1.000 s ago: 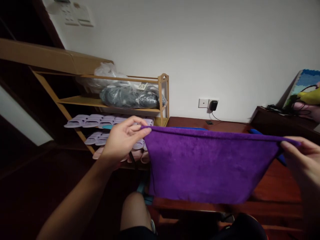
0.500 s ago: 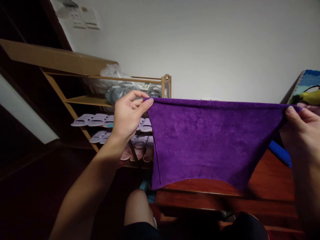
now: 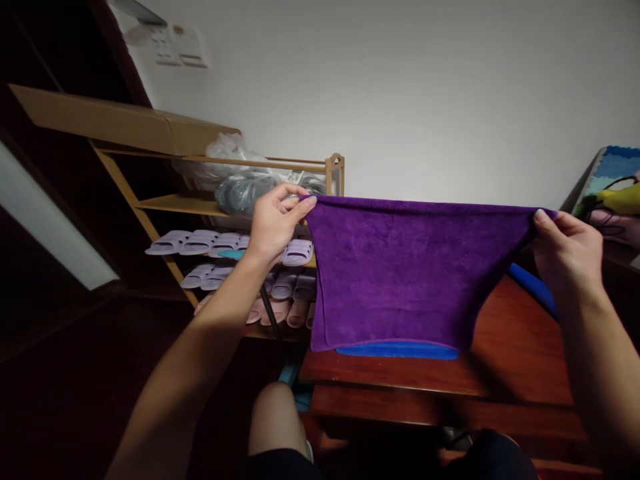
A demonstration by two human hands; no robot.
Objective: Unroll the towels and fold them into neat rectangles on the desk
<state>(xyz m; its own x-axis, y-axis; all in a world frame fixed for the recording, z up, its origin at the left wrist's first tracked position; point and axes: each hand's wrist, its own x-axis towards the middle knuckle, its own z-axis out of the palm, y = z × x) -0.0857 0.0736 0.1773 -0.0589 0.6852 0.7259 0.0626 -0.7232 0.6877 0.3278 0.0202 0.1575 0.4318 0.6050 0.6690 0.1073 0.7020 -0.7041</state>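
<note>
A purple towel (image 3: 400, 273) hangs stretched between my two hands, its top edge pulled nearly straight. My left hand (image 3: 277, 223) pinches the upper left corner between thumb and fingers. At the upper right corner my right hand (image 3: 570, 250) pinches the cloth the same way. Beneath the towel's lower edge, a flat blue thing (image 3: 397, 350) shows on the reddish wooden table (image 3: 520, 353); most of it is hidden by the cloth. More blue (image 3: 535, 290) shows on the table near my right wrist; I cannot tell if both are one piece.
A wooden shoe rack (image 3: 120, 177) stands at the left with lilac slippers (image 3: 167, 242) and pink slippers (image 3: 299, 313). Above them are plastic-wrapped things (image 3: 245, 192) and a long cardboard box (image 3: 125, 127). A colourful picture panel (image 3: 613, 180) leans at the far right.
My right hand has come left and my left hand slightly right, still pinching the towel. The towel's lower edge is higher, and blue now shows beneath it.
</note>
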